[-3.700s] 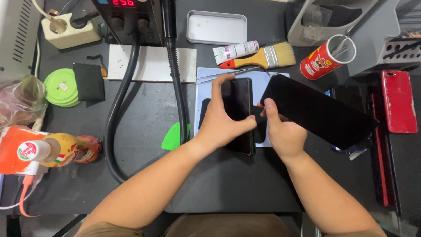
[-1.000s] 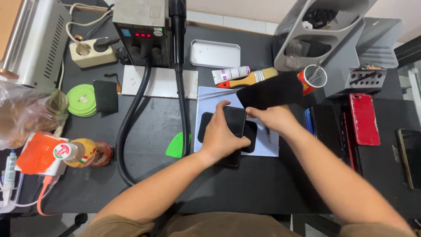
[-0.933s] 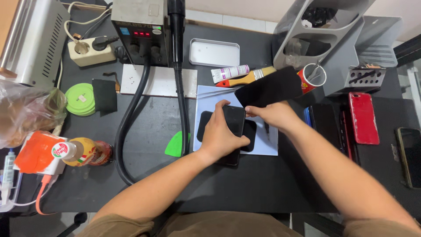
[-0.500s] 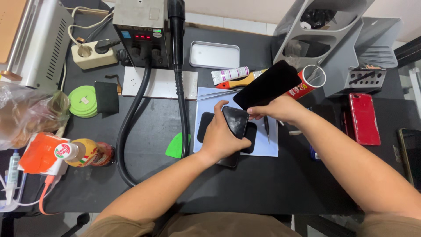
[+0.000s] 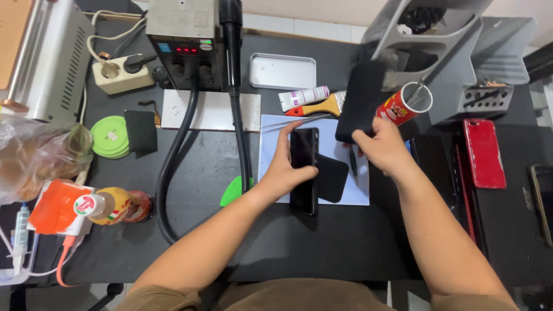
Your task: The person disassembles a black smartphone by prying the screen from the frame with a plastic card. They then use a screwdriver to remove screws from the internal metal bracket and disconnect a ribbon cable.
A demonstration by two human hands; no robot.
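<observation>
The left hand (image 5: 291, 167) presses on the black phone (image 5: 304, 170), its long axis pointing away from the person. Just right of it, the right hand (image 5: 381, 148) grips the lifted black panel (image 5: 360, 101).

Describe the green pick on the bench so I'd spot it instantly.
Start at the thick black hose dropping from the grey station. Just right of its thinner branch, beside the left hand, lies the green pick: a small flat rounded triangle, brighter than the round green discs far left.
</observation>
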